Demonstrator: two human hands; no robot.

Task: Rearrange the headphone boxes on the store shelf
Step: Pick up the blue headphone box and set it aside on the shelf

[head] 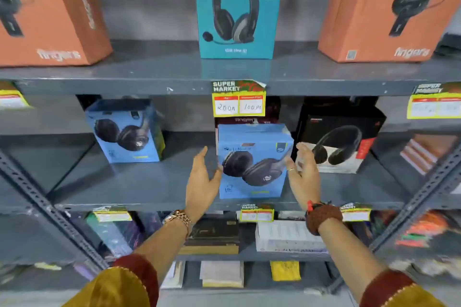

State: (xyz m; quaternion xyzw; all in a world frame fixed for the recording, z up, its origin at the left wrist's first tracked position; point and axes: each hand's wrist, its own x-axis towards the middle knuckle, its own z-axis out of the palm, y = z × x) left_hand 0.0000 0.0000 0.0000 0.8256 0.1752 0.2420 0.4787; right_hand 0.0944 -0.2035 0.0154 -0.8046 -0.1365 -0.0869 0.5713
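Blue headphone box (254,162) stands upright near the front edge of the middle shelf (139,187), centre, just in front of a dark maroon box (247,121). Left hand (202,182) sits at its left side, fingers spread apart, thumb at or just touching the box edge; contact not clear. Right hand (303,174) at its right side, fingers apart, ring on one, not clamped on the box. Second blue box (124,132) further left and back on same shelf, well apart. Black box (339,142) just to the right. Upper shelf: teal box (237,7) centre, orange box (47,10) left, another orange box (389,7) right. Price tag (238,99) hangs on the upper shelf edge above the blue box.
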